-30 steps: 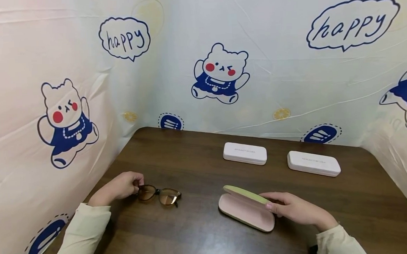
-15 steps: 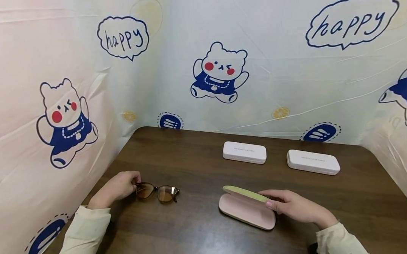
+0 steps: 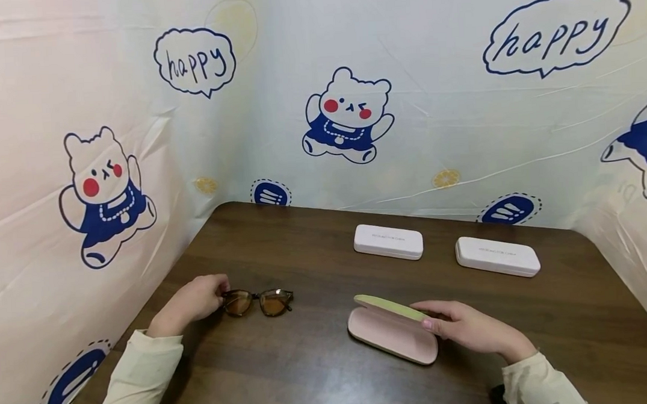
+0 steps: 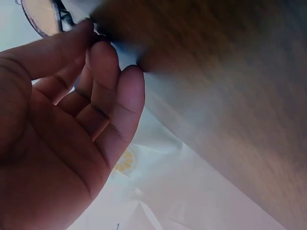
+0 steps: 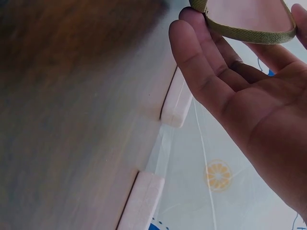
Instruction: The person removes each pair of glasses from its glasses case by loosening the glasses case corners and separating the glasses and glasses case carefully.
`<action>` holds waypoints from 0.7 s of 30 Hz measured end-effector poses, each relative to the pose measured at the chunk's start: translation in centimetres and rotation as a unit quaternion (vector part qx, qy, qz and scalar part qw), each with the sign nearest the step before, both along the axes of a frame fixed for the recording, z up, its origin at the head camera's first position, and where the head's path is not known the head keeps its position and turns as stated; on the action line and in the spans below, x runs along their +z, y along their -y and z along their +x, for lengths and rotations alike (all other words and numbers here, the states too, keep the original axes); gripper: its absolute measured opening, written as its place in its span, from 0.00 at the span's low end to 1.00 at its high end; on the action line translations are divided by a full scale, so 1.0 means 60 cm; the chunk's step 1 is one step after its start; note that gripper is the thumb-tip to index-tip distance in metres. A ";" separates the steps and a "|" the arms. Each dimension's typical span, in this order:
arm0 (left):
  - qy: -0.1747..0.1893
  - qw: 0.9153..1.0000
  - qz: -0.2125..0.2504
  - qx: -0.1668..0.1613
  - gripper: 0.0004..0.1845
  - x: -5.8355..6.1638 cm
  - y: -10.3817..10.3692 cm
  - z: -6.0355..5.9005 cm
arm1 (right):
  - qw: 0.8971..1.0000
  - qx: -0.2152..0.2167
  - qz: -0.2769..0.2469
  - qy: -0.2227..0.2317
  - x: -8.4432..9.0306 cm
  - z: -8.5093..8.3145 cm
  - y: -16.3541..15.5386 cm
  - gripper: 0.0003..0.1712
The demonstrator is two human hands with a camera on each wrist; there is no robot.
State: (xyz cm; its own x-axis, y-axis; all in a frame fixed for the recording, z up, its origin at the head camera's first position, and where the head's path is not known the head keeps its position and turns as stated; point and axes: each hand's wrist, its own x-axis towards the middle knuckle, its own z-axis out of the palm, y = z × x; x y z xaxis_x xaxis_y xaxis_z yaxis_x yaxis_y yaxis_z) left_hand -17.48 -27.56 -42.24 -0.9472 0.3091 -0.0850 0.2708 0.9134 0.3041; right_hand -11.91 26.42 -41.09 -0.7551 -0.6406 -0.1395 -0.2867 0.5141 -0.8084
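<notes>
Dark-framed glasses with amber lenses (image 3: 275, 302) are low over or on the left of the table; which one I cannot tell. My left hand (image 3: 194, 301) pinches them by their left side between thumb and fingertips. Part of a lens (image 4: 41, 17) shows past the thumb in the left wrist view. A green glasses case (image 3: 397, 337) with a pink lining stands partly open right of centre. Its lid (image 3: 390, 307) is raised, and my right hand (image 3: 475, 328) grips it at the right end. The lid's rim (image 5: 254, 35) lies between thumb and fingers in the right wrist view.
Two white glasses cases, one at back centre (image 3: 388, 241) and one farther right (image 3: 497, 256), lie closed on the brown wooden table (image 3: 288, 378). A printed cloth (image 3: 233, 127) hangs behind the table and along its sides.
The glasses have turned so that their right end swings away from me, and they sit nearly level across. My left hand shifted slightly right. My right hand and the green case stayed put.
</notes>
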 end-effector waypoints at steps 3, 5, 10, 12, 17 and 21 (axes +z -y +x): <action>-0.007 1.000 0.003 -0.002 0.09 -0.001 0.000 0.002 | 1.000 0.001 -0.001 0.002 0.000 0.000 0.001 0.26; -0.012 1.000 0.005 -0.002 0.08 0.000 0.000 0.002 | 1.000 0.001 0.001 0.003 0.000 0.000 0.001 0.26; -0.016 1.000 0.010 -0.004 0.07 0.002 0.000 0.000 | 1.000 0.000 0.002 0.004 0.000 0.001 0.000 0.26; -0.012 1.000 0.009 0.000 0.07 0.002 0.000 -0.001 | 1.000 0.001 0.004 0.001 0.000 0.002 0.000 0.27; -0.011 1.000 0.004 0.004 0.06 0.001 0.000 -0.004 | 1.000 0.003 0.015 -0.009 0.005 0.004 0.000 0.27; -0.021 1.000 -0.003 0.021 0.05 0.008 -0.010 0.002 | 1.000 0.003 0.021 -0.015 0.005 0.004 0.001 0.28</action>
State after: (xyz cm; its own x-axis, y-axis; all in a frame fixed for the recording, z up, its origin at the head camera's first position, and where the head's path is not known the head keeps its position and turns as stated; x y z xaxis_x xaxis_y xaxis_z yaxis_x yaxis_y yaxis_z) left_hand -17.37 -26.96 -41.76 -0.9622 0.2684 -0.0466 0.2442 0.9258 0.2885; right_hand -11.67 26.37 -40.76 -0.7559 -0.6385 -0.1445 -0.3128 0.5461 -0.7771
